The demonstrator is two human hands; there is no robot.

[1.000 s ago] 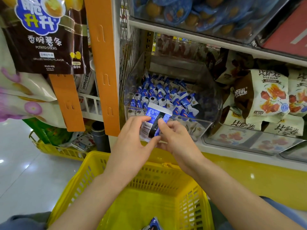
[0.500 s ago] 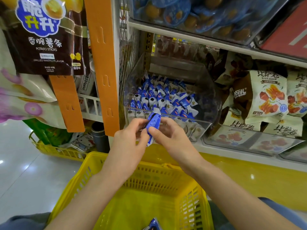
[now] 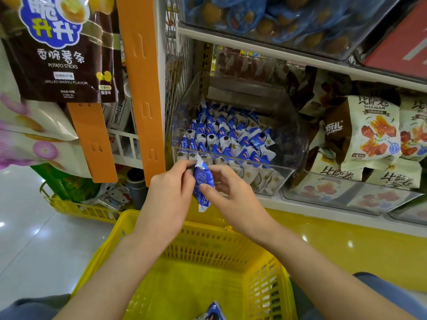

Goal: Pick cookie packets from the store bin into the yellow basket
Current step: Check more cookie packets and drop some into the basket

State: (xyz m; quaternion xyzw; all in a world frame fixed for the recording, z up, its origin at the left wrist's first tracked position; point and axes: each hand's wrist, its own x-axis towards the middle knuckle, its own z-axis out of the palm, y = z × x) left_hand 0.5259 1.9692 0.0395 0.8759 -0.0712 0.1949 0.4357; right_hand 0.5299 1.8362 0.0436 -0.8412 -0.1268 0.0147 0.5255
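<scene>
The cookie packet (image 3: 202, 181) is pinched by fingers of the left hand (image 3: 169, 195) and right hand (image 3: 233, 199); released here, near the rim of the yellow basket (image 3: 203, 236), it could fall outside.

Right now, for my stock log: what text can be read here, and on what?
"POTATO STICKS": brown hanging bag.
"GRILLED WAGYU FLAVOR": same bag.
"香脆薯条": same bag.
"BISAJUAN": cream snack bag.
Print on the held cookie packet and the bin's packets: too small to read.

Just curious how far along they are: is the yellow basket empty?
No, a blue packet lies at the bottom of the yellow basket.
</scene>
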